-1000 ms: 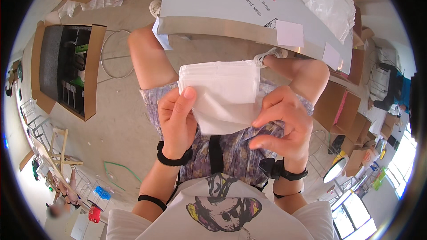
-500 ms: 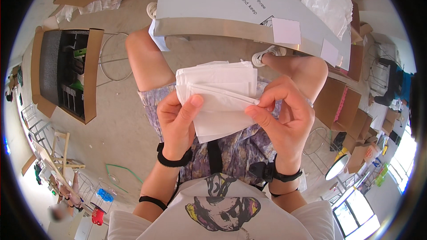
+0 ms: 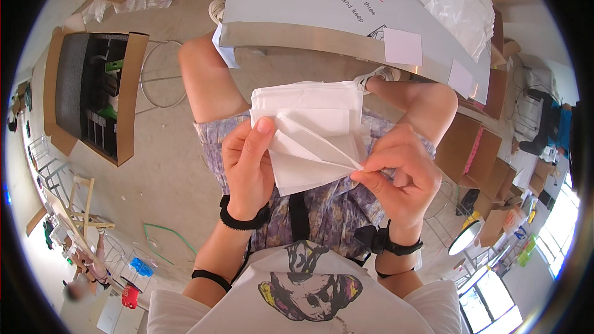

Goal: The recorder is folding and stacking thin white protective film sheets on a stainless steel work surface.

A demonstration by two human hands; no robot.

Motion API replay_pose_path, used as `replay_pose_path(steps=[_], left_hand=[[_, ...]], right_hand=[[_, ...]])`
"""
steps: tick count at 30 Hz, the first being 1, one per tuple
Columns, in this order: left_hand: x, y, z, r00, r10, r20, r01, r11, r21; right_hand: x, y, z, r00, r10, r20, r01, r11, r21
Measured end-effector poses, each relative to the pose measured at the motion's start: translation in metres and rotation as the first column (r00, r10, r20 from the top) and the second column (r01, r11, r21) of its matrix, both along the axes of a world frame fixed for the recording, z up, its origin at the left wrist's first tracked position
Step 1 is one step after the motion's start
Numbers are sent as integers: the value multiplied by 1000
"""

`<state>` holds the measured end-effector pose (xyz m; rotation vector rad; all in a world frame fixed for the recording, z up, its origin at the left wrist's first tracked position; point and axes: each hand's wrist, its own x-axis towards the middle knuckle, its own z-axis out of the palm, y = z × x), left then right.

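The stack of thin sheets (image 3: 308, 98) is plain white. Below it, the shorts (image 3: 331, 222) show mottled purple, grey and cream; the white shirt (image 3: 229, 309) carries a black print (image 3: 309, 295) with yellow and magenta patches. Beyond it, the worktop (image 3: 272, 0) is pale grey; left of it, the carton (image 3: 128, 102) is brown.

The right hand (image 3: 399, 176), fingertips apart a second ago, now pinches the white sheet (image 3: 309, 142) right of centre frame. Since half a second ago the pinch has dropped lower and the sheet's fold has spread wider.
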<state>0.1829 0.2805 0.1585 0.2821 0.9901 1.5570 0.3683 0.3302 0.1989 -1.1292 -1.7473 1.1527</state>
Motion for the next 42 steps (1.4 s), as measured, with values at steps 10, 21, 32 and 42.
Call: replay_pose_path(steps=[10,21,32,42], left_hand=[[1,-3,-1,1000,-4,-28,5,999,34],[-1,-2,2,997,-50,-51,51,998,30],[1,-3,6,991,-72,-110,73,997,1],[-1,-2,4,997,-78,-29,79,996,28]], right_hand=[[-11,3,13,996,-60,-69,46,980,-193],[-2,8,8,992,112,-51,-114,993,-43],[-17,9,6,997,-66,-30,65,997,-29],[-17,6,7,1000,-27,5,27,998,-51]])
